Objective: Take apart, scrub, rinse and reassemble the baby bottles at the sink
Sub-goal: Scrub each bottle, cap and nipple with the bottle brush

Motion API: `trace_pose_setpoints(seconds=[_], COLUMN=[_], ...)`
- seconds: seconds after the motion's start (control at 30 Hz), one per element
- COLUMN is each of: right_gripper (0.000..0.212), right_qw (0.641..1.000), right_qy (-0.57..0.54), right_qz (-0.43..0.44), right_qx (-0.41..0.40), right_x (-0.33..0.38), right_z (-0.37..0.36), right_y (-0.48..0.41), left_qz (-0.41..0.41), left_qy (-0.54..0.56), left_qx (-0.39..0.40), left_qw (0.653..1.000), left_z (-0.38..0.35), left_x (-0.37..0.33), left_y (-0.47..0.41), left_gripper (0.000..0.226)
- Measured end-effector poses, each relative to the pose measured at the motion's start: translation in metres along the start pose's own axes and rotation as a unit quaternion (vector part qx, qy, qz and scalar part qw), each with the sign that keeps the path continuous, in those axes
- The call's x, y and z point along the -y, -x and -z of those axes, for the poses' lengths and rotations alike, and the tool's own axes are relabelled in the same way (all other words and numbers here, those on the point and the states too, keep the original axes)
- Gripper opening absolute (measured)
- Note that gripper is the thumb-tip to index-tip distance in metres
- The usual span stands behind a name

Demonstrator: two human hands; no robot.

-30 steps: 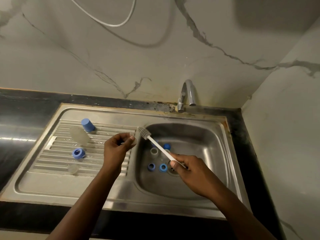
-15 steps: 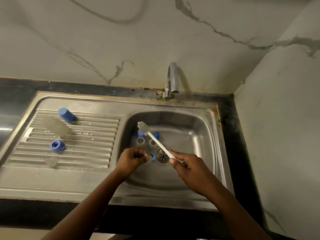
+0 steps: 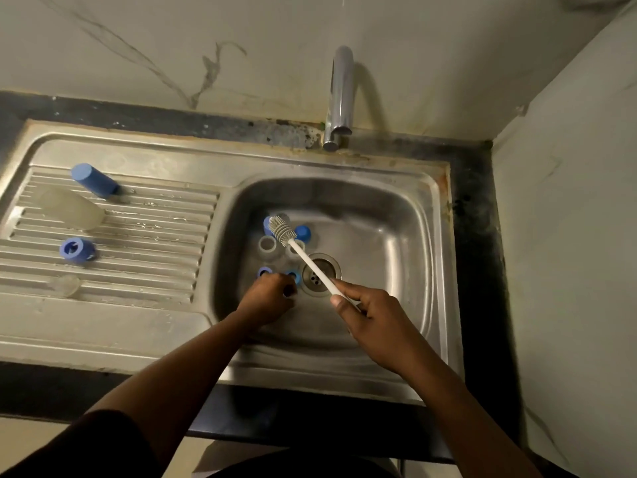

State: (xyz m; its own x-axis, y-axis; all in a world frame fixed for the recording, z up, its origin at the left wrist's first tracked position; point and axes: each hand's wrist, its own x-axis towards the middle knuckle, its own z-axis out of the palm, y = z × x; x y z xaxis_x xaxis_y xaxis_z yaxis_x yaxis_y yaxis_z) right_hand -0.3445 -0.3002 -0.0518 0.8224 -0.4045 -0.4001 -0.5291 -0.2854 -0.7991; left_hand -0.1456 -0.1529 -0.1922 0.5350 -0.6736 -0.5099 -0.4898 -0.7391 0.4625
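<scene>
1. Right hand – it reaches in from below and right of the drain, forearm slanting up from the near right corner. Thumb and curled fingers pinch the low end of the brush handle.
2. The brush slants up and left across the drain. Its bristled head hangs just up-left of the drain, above the parts in the sink and apart from the left hand.
3. Left hand – low in the sink just left of the drain, back of the hand up, fingers curled under. The fingertips are hidden, so I cannot tell whether it grips anything.
4. A blue ring lies between that hand and the drain, right at the knuckles. A second ring shows just above the hand, a little farther left of the drain.
5. Up-left of the drain a clear bottle stands mouth up, and a blue cap sits just beyond the brush head.
6. Well left of the drain, on the ribbed drainboard, lie a long cap, a tipped bottle, a third ring and a clear teat.
7. The tap stands straight beyond the drain, at the back rim.
</scene>
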Motion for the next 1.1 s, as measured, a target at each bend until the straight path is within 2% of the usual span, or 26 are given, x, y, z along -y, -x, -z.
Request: trace_pose_setpoints(seconds=[0.27, 0.37, 0.5, 0.6, 0.77, 0.83, 1.1], right_gripper=[0.041, 0.040, 0.039, 0.039, 0.039, 0.037, 0.035], right_qw=[1.000, 1.000, 0.999, 0.999, 0.997, 0.996, 0.992], right_qy=[0.016, 0.021, 0.019, 0.025, 0.020, 0.013, 0.024], right_qz=[0.010, 0.008, 0.021, 0.034, 0.068, 0.081, 0.121], right_qx=[0.011, 0.013, 0.015, 0.020, 0.028, 0.028, 0.013], right_x=[-0.008, -0.007, 0.003, 0.016, 0.044, 0.056, 0.102], right_z=[0.001, 0.003, 0.004, 0.001, -0.011, -0.019, -0.059], right_y=[-0.005, -0.006, -0.009, -0.013, -0.020, -0.023, -0.041], left_qz=[-0.008, -0.005, -0.007, 0.003, 0.000, 0.014, 0.029], left_qy=[-0.141, -0.149, -0.138, -0.102, -0.010, 0.030, 0.153], left_qx=[0.030, 0.032, 0.003, -0.051, -0.158, -0.196, -0.272], left_qw=[0.989, 0.988, 0.990, 0.993, 0.987, 0.980, 0.950], left_z=[-0.015, -0.011, 0.008, 0.031, 0.069, 0.086, 0.161], left_x=[-0.004, -0.007, -0.008, -0.007, 0.002, 0.009, 0.055], left_y=[-0.015, -0.015, -0.007, 0.009, 0.050, 0.068, 0.125], left_gripper=[0.018, 0.021, 0.038, 0.040, 0.019, 0.017, 0.013])
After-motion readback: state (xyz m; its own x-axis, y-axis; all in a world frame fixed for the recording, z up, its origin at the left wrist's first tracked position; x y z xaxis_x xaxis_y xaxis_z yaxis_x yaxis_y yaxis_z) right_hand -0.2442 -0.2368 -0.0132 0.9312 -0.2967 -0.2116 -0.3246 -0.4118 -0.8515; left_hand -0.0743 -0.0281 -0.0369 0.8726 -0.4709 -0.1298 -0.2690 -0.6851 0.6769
